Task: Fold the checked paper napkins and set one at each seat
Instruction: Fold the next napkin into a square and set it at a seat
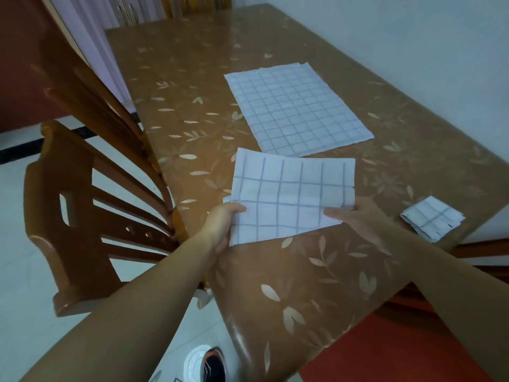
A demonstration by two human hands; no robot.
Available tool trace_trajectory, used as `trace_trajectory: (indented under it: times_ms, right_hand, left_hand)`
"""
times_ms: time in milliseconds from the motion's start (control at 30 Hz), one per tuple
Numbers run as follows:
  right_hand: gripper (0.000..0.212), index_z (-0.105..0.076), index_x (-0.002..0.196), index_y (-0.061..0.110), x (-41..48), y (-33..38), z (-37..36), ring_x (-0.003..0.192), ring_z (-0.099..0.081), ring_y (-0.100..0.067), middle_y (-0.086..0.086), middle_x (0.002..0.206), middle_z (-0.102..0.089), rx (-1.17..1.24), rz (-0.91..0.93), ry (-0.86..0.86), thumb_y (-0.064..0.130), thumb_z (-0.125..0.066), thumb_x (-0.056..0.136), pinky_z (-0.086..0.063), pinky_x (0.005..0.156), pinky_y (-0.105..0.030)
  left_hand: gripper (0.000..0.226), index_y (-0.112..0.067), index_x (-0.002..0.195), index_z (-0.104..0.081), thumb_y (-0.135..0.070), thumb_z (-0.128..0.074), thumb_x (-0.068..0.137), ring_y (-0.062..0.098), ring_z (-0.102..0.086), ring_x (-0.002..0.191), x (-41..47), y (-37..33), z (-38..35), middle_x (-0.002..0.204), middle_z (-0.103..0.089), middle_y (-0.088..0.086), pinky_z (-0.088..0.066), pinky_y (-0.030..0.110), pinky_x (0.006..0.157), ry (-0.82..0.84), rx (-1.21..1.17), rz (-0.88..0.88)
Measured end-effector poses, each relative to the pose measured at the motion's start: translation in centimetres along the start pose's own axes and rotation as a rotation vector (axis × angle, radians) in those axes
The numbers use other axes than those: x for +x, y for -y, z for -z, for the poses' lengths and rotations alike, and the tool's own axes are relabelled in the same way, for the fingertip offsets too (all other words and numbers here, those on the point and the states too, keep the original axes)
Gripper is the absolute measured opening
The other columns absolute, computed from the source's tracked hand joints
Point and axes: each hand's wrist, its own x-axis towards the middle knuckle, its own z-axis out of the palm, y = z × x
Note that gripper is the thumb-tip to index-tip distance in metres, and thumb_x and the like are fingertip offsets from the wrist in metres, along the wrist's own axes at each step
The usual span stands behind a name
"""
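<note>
Here, left hand (220, 221) and right hand (355, 219) pinching a half-folded napkin (292, 194) above the table (192, 86) — flat napkin (297, 108) beyond, folded napkin (432, 217) right.

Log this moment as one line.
left hand: holds half-folded white-and-blue checked paper napkin | right hand: holds its other end | unfolded checked napkin: flat on brown table | small folded napkin: near right edge

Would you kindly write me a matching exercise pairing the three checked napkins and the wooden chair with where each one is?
1. half-folded napkin
2. unfolded napkin
3. small folded napkin
4. wooden chair

A. near the right edge of the table
B. held by the left hand and right hand
C. left of the table
D. flat at mid-table

Pairs: 1-B, 2-D, 3-A, 4-C
</note>
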Motion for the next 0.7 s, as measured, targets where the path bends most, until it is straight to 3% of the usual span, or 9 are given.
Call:
trace_trajectory:
  times_ms: [133,233,300,433,567,700]
  right_hand:
    - [0.017,-0.071,0.102,0.017,-0.6,-0.8,1.9,0.084,-0.068,-0.012,0.002,0.094,-0.073,0.052,-0.017,-0.112,0.029,-0.068,0.089,-0.051,0.068,-0.023]
    - [0.020,-0.065,0.105,0.024,-0.8,-2.4,1.7,0.086,-0.064,-0.006,0.010,0.094,-0.068,-0.019,-0.089,0.019,0.021,-0.072,0.086,-0.047,0.066,-0.020]
    - [0.027,-0.065,0.109,0.019,-0.8,-3.6,1.4,0.089,-0.064,-0.009,0.006,0.098,-0.068,-0.020,-0.124,0.003,0.015,-0.074,0.084,-0.050,0.067,-0.023]
    - [0.047,-0.063,0.123,0.016,-0.9,-6.2,0.3,0.097,-0.066,-0.017,0.001,0.109,-0.069,0.046,-0.196,-0.055,0.015,-0.078,0.079,-0.056,0.083,-0.035]
    - [0.040,-0.064,0.119,0.015,-1.7,-8.2,-1.0,0.086,-0.063,-0.010,0.005,0.098,-0.067,0.043,-0.229,-0.111,0.014,-0.076,0.081,-0.052,0.074,-0.028]
    - [0.022,-0.069,0.107,0.014,-2.7,-8.9,-2.3,0.076,-0.062,-0.011,0.002,0.090,-0.069,0.031,-0.258,-0.199,0.025,-0.070,0.088,-0.050,0.068,-0.028]
  left_hand:
    - [0.024,-0.007,0.117,-0.062,-0.017,-0.053,0.098,0.022,-0.064,0.070,-0.1,0.0,-1.9,0.102,-0.068,0.011,-0.049,0.021,0.040,-0.016,0.100,-0.093]
    - [0.027,-0.007,0.115,-0.065,-0.024,-0.057,0.097,0.026,-0.069,0.080,0.3,0.6,-2.0,0.100,-0.072,0.008,-0.055,0.026,0.059,-0.065,0.175,-0.143]
    - [0.023,-0.008,0.106,-0.068,-0.027,-0.060,0.095,0.021,-0.067,0.073,0.2,1.2,-1.5,0.089,-0.071,0.003,-0.053,0.022,0.057,-0.081,0.283,-0.170]
    - [0.034,-0.008,0.109,-0.070,-0.030,-0.074,0.084,0.021,-0.070,0.089,0.6,3.0,0.0,0.107,-0.073,0.008,-0.055,0.030,0.072,-0.085,0.469,-0.124]
    - [0.057,-0.020,0.128,-0.058,-0.030,-0.077,0.076,0.023,-0.067,0.101,0.4,4.6,1.2,0.119,-0.067,0.000,-0.059,0.043,0.083,-0.069,0.600,-0.095]
    - [0.063,-0.024,0.130,-0.053,-0.030,-0.079,0.073,0.021,-0.067,0.100,-0.3,6.2,2.3,0.119,-0.067,-0.001,-0.058,0.045,0.086,-0.009,0.659,-0.161]
